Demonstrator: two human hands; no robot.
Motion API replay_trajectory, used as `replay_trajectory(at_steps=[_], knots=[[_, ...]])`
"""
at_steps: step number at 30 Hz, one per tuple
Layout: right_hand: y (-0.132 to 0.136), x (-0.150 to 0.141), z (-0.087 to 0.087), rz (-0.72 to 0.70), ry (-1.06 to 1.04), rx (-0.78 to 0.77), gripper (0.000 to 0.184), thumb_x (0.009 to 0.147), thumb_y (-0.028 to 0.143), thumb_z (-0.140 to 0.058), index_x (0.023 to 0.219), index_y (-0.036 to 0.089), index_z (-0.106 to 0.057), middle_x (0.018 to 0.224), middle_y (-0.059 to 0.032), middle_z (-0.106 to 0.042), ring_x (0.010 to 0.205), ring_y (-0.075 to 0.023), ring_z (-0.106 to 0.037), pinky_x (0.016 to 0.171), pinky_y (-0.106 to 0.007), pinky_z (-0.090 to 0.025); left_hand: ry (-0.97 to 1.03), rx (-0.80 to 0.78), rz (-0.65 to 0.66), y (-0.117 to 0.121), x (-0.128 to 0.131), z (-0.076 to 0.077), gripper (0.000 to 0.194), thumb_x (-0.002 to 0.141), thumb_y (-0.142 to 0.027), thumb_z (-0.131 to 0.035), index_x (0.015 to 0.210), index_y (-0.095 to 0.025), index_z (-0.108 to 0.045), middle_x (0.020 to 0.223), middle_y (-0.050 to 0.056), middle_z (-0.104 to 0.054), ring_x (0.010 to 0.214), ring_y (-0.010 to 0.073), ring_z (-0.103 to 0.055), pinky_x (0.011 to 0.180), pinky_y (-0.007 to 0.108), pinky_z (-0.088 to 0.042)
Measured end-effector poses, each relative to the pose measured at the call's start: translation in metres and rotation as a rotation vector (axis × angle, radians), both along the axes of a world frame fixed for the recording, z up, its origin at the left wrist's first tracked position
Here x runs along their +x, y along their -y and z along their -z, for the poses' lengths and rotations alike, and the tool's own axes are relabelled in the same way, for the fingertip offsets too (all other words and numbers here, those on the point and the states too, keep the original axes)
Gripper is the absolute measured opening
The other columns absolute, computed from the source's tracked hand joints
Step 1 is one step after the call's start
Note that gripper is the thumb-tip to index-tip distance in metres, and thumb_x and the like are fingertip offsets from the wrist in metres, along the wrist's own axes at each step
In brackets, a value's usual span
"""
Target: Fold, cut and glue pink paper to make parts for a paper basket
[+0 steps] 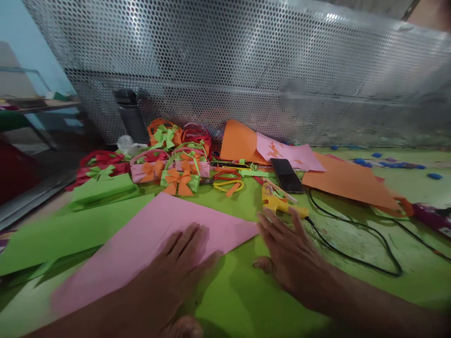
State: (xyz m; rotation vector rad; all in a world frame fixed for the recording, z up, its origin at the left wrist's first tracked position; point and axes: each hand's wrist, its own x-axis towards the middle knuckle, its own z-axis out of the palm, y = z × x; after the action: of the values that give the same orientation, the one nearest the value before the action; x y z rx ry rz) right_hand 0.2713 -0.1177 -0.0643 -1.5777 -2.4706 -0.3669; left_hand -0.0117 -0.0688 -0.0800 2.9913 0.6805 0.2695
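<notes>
A large pink paper sheet (141, 239) lies at a slant on the green tabletop, its right end narrowing to a pointed corner. My left hand (183, 267) rests flat on the sheet with the fingers stretched out. At the pointed corner is my right hand (287, 249), fingers extended and thumb apart; its fingertips are at the paper's tip. Just beyond those fingers lies a yellow glue gun (282, 205) with a black cord. Under the pink sheet's left side a green paper sheet (70, 230) shows.
Small paper bags with bows (179, 176) stand at the back left, near a dark bottle (132, 117). A phone (286, 176), orange paper (348, 180) and scissors (229, 185) lie further back. A perforated metal panel (218, 61) rises behind the table.
</notes>
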Motion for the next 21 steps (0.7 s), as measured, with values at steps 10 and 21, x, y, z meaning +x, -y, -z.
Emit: replay_trajectory(at_steps=[10, 21], knots=[[-0.055, -0.039, -0.013, -0.314, -0.054, -0.403, 0.048, 0.090, 0.013, -0.037, 0.138, 0.011, -0.043, 0.142, -0.0123, -0.042, 0.131, -0.0199, -0.039, 0.107, -0.040, -0.032, -0.170, -0.113, 0.099, -0.004, 0.008, -0.035, 0.091, 0.079, -0.076, -0.039, 0.149, -0.025, -0.012, 0.153, 0.020, -0.003, 0.137, 0.0428, -0.008, 0.104, 0.063, -0.021], [-0.051, -0.037, 0.000, -0.207, -0.058, -0.372, 0.058, 0.084, 0.009, -0.031, 0.143, 0.011, -0.032, 0.148, -0.0106, -0.034, 0.136, -0.0232, -0.029, 0.108, -0.061, -0.016, -0.189, -0.167, 0.070, 0.000, 0.027, -0.028, 0.096, 0.083, -0.072, -0.038, 0.149, -0.016, 0.002, 0.152, 0.023, 0.002, 0.139, 0.0416, -0.002, 0.105, 0.065, -0.014]])
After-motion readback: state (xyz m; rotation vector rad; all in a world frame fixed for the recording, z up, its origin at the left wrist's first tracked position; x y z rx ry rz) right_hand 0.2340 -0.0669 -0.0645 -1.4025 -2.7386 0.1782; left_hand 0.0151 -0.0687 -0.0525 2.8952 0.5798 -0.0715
